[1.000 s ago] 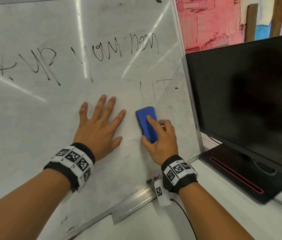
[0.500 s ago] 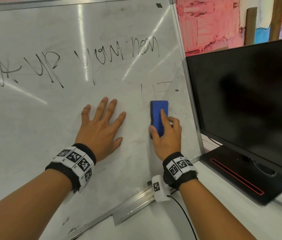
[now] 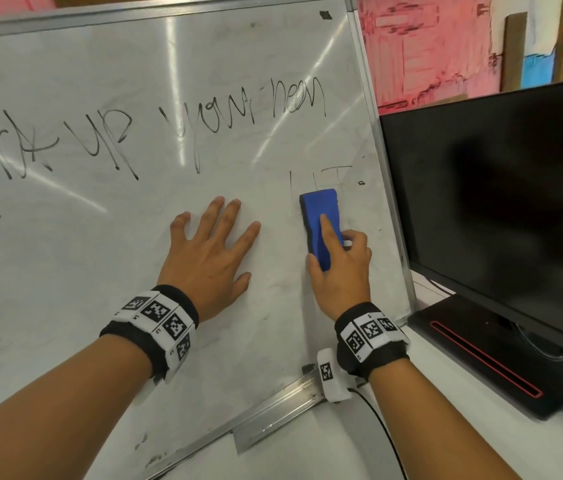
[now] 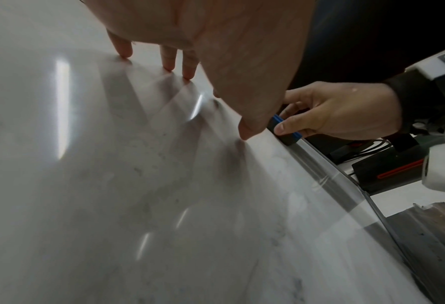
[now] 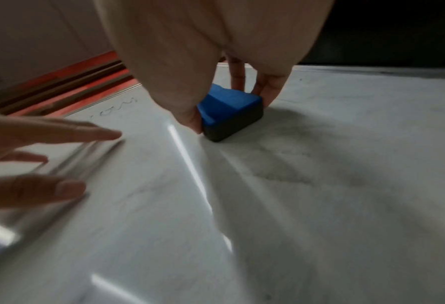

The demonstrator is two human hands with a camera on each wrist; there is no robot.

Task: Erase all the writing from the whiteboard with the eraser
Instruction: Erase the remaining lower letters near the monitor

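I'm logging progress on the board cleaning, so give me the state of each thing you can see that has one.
whiteboard: partly wiped; a line of black writing remains
faint marks: not yet erased
eraser: flat on the board, just below the faint marks
right hand: grips the eraser
left hand: fingers spread, pressed flat on the board
monitor: screen dark

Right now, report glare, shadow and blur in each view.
Head view: sharp, with bright streaks of glare across the glossy white whiteboard. Left wrist view: glare patches, finger shadows fanning under the left hand. Right wrist view: soft with blur, dark shadow beside the blue block eraser.
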